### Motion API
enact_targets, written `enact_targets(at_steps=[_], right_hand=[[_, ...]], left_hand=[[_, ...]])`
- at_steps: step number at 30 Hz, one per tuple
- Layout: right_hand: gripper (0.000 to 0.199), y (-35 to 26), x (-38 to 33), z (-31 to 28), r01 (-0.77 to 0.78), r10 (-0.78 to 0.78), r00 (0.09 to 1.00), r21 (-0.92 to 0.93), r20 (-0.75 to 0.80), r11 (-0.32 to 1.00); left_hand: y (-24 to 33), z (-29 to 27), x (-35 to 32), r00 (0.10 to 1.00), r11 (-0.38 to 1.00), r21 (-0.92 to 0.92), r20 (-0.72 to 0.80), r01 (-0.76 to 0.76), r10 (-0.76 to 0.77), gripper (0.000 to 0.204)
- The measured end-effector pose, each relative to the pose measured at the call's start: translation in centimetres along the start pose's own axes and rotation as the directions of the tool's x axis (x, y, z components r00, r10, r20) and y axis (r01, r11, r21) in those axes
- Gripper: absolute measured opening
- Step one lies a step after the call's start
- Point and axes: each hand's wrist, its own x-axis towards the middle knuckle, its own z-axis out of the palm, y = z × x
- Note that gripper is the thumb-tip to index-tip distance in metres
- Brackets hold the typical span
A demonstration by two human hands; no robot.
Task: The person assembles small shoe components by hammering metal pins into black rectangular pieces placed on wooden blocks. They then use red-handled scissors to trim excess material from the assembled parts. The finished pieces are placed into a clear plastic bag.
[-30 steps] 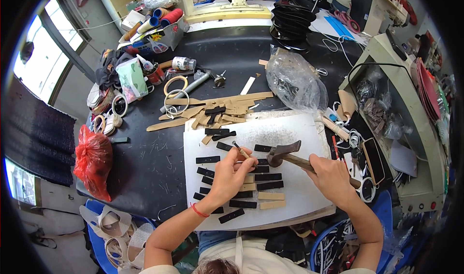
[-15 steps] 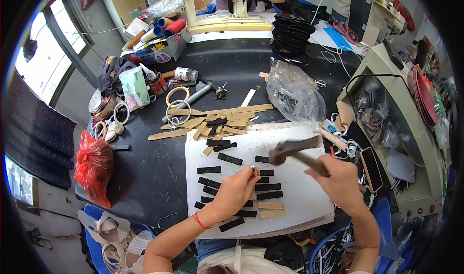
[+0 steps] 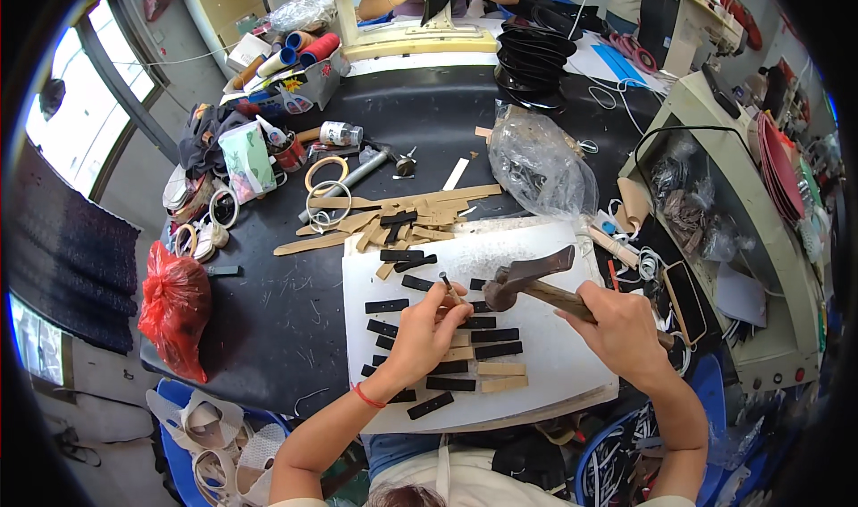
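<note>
My right hand [image 3: 619, 326] is wrapped tight around the wooden handle of a hammer [image 3: 527, 281], whose dark head hangs just above the white board [image 3: 554, 364] on the black table [image 3: 268, 301], close to my left hand. My left hand [image 3: 427, 328] is pinched narrow on a small dark punch [image 3: 446, 283], held nearly upright with its tip down among the black strips [image 3: 483, 335] and tan strips [image 3: 500, 369] laid in rows on the board. Farther up the table I see a loose heap of tan offcuts [image 3: 393, 216], a clear plastic bag [image 3: 536, 163] and, at the left edge, a red bag [image 3: 174, 306].
</note>
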Motion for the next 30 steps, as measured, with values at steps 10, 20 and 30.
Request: enact_targets(at_steps=[10,20,30], right_hand=[[0.032,0.3,-0.3,-0.6,-0.060,0.068,0.989,0.064,-0.135,0.996],[0.027,-1.6,0.8,-1.0,0.067,-0.067,0.997,-0.023,-0.031,0.998],[0.031,1.8,-4.5,-0.6,-0.144,0.148,0.981,0.036,-0.123,0.989]], left_hand=[[0.2,0.1,-0.5,0.990,0.988,0.073,0.045,-0.140,0.137,0.010],[-0.2,0.5,-0.4,0.973,0.913,0.338,0.051,-0.229,0.226,0.019],[1.1,3.9,-1.4,1.000,0.994,-0.111,0.020,-0.011,0.013,0.014]])
